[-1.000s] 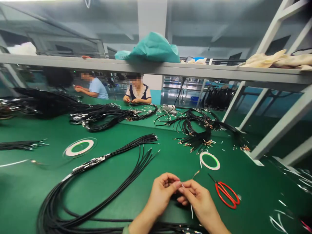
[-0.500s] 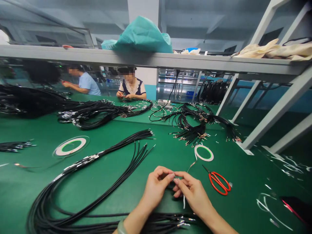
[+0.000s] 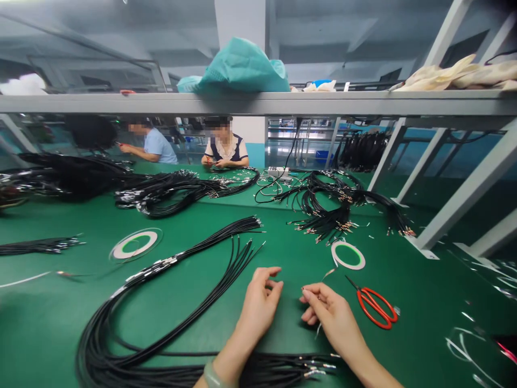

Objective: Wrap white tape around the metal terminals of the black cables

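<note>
My left hand [image 3: 260, 302] is above the green table with its thumb and forefinger apart and nothing seen between them. My right hand [image 3: 329, 311] pinches a narrow white tape strip [image 3: 318, 331], whose tail hangs below the fingers. Under both wrists lies a bundle of black cables [image 3: 283, 369] with bare shiny ends. Red-handled scissors [image 3: 377, 307] rest to the right of my right hand, their tip pointing up and left. Just beyond that hand is a flat white roll of tape [image 3: 361, 264] with a green inner ring, its loose end trailing towards my fingers.
A looped cable bundle [image 3: 95, 328] curves across the left. Another tape roll [image 3: 149, 240] lies behind it. More cable piles [image 3: 173, 188] line the far side. A grey shelf [image 3: 343, 104] crosses overhead, with slanted legs at right. Two people sit beyond the table.
My hands, fingertips together before, have come apart. The left fingers have opened, while the right hand keeps its pinch with the white strip hanging from it. The view has shifted slightly left.
</note>
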`<state>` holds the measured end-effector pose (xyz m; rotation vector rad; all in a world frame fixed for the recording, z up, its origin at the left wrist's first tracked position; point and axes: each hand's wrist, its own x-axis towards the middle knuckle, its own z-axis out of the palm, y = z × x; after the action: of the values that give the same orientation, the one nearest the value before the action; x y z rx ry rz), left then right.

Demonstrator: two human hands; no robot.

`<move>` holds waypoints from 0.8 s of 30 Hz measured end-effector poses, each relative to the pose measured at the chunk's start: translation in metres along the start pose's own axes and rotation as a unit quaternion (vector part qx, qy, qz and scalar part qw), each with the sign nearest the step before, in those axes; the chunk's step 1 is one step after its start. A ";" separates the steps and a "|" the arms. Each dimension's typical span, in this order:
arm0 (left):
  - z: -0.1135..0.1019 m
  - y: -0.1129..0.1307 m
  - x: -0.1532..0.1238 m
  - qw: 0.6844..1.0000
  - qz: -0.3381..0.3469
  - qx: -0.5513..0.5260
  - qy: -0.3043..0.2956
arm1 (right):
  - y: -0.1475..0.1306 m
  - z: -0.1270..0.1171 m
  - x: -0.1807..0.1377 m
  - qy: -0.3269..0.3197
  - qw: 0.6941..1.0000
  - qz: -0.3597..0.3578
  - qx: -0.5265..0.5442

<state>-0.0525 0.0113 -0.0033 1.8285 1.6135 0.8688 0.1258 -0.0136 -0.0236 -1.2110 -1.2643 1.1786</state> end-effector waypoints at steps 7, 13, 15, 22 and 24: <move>-0.063 -0.032 0.005 0.941 -0.165 0.287 0.067 | 0.014 -0.007 0.007 0.002 0.999 0.030 0.016; -0.061 -0.027 -0.004 0.929 -0.131 0.344 0.037 | 0.019 -0.007 0.011 -0.010 0.998 0.035 0.057; -0.056 -0.023 -0.007 0.933 -0.119 0.339 0.020 | 0.019 -0.008 0.011 -0.005 0.997 0.031 0.072; -0.034 -0.012 -0.006 0.951 -0.075 0.299 -0.006 | 0.019 -0.007 0.014 0.024 0.993 0.038 0.113; -0.026 -0.006 -0.006 0.956 -0.074 0.284 -0.014 | 0.023 -0.007 0.014 0.031 0.992 0.048 0.114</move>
<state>-0.0767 0.0056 0.0078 2.0318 2.1018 0.3208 0.1332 0.0013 -0.0464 -1.1390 -1.0047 1.3070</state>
